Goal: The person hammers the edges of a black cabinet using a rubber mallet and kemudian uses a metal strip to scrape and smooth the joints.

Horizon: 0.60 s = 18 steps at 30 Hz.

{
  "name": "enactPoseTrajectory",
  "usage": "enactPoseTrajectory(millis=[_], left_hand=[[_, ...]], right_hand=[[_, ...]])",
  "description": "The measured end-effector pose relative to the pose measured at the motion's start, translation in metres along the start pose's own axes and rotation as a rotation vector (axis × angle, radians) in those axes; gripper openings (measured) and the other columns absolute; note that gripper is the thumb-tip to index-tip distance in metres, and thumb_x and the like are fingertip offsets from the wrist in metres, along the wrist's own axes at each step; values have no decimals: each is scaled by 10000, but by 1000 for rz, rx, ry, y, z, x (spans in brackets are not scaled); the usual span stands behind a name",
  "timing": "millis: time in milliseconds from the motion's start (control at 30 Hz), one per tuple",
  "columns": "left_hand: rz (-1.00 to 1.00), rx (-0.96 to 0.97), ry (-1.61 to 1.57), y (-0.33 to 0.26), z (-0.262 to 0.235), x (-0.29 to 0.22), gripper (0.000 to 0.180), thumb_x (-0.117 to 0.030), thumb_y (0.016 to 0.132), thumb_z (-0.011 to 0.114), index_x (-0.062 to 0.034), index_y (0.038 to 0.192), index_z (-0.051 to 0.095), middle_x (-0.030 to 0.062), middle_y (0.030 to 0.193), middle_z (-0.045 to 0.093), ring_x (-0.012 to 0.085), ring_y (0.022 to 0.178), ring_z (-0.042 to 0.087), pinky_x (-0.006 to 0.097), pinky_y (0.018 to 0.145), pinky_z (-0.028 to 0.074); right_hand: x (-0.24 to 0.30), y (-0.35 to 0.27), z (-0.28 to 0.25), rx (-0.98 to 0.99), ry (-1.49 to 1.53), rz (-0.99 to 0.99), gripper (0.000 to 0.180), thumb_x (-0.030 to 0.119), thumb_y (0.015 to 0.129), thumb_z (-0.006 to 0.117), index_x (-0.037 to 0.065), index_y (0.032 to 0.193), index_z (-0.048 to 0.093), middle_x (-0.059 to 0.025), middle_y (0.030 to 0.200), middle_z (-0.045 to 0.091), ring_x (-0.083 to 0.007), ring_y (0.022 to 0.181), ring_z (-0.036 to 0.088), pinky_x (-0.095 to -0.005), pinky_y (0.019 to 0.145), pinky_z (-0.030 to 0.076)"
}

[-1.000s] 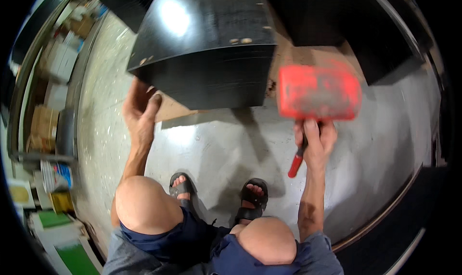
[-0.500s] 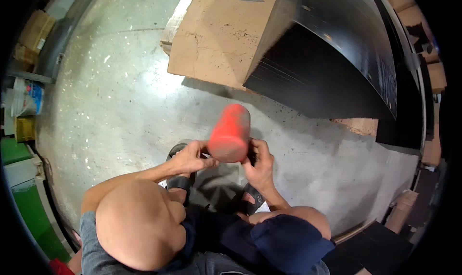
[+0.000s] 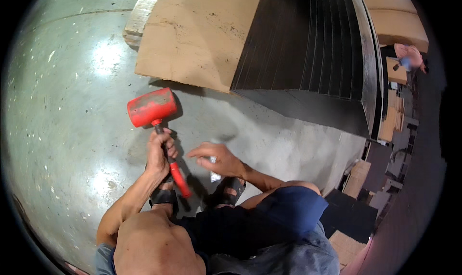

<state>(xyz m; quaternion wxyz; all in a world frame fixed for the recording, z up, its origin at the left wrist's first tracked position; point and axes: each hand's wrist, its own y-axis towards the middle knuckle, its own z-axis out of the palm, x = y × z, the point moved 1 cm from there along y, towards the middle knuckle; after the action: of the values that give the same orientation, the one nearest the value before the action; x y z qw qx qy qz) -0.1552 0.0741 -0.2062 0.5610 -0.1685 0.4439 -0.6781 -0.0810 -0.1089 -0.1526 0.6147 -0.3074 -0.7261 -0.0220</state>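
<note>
My left hand point(image 3: 160, 152) is wrapped round the black upper part of the handle of a red mallet point(image 3: 153, 107). The mallet's big cylindrical head, scuffed grey along one side, is raised toward the far left; the red grip end of the handle points back toward my feet. To the right of the handle, and apart from it, my right hand point(image 3: 219, 159) is open with its fingers stretched leftward. Just below that hand shows a small white patch point(image 3: 214, 173); I cannot make out what it is.
Ahead stands a cardboard sheet point(image 3: 192, 39) against a stack of black panels point(image 3: 298, 44). Lower right are a dark flat sheet point(image 3: 349, 215) and wood pieces point(image 3: 357, 179). Another person point(image 3: 409, 56) is at the far right. My sandalled feet point(image 3: 163, 198) are on the concrete floor point(image 3: 72, 130).
The mallet has swung left and turned, so its head now lies sideways. My left hand now grips its handle, while my right hand has come away from it. The view has shifted to the right.
</note>
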Motion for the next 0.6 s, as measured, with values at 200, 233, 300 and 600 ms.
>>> enactPoseTrajectory(millis=[200,233,300,600], left_hand=[[77,-44,295,-21,-11,-16,286,-354,972,546,-118,870,420,-38,572,365,62,393,313,236,375,322],[109,-28,320,-25,-11,-18,290,-355,970,551,-119,866,417,-42,569,361,61,390,311,238,374,327],[268,28,523,-32,-6,-29,252,-322,980,525,-76,927,505,-45,588,389,51,444,342,219,404,291],[1465,683,1145,-35,54,-109,344,-35,771,678,29,1103,612,93,743,606,247,582,565,347,523,442]], right_hand=[[-54,-41,-35,-565,164,195,231,36,915,610,53,1143,647,-65,1010,695,-138,921,642,-266,802,508],[-58,-49,-39,-645,273,206,236,43,922,611,61,1155,643,-61,1007,693,-135,915,639,-267,800,508],[-63,-60,-41,-658,244,295,239,55,929,610,58,1167,632,-52,1000,687,-130,917,634,-265,806,506],[-61,-46,-3,-323,-25,316,302,192,941,596,-11,1165,613,-98,979,688,-144,917,629,-314,794,510]])
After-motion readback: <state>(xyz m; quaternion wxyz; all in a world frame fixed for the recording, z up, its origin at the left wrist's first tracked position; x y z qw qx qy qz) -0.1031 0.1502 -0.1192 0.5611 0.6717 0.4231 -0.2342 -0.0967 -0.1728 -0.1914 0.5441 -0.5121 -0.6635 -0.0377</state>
